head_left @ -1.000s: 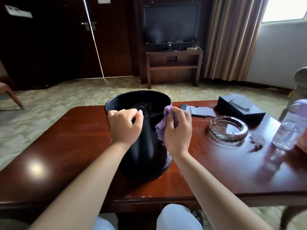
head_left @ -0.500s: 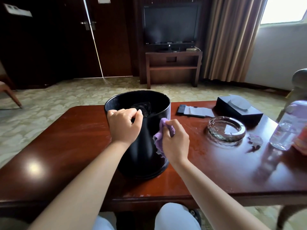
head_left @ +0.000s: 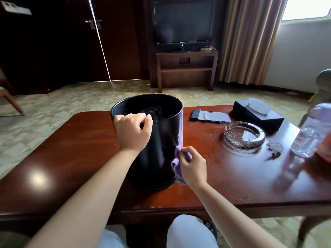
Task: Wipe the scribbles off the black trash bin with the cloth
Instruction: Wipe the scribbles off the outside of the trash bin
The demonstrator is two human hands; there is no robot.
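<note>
Glossy wooden table (head_left: 71, 149), black trash bin (head_left: 154, 151) dead centre of frame. Left hand (head_left: 133, 132) clamps the rim; right hand (head_left: 192, 166) pinches the purple cloth (head_left: 176, 162) low on its side. Pale scribbles (head_left: 180, 136) remain above: press firmly, stroke upward, brace the bin.

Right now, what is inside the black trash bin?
Inside the black trash bin, a dark, glossy crumpled thing shows below the rim; what it is I cannot tell. The left hand gripping the rim and the near wall hide the bottom.
</note>
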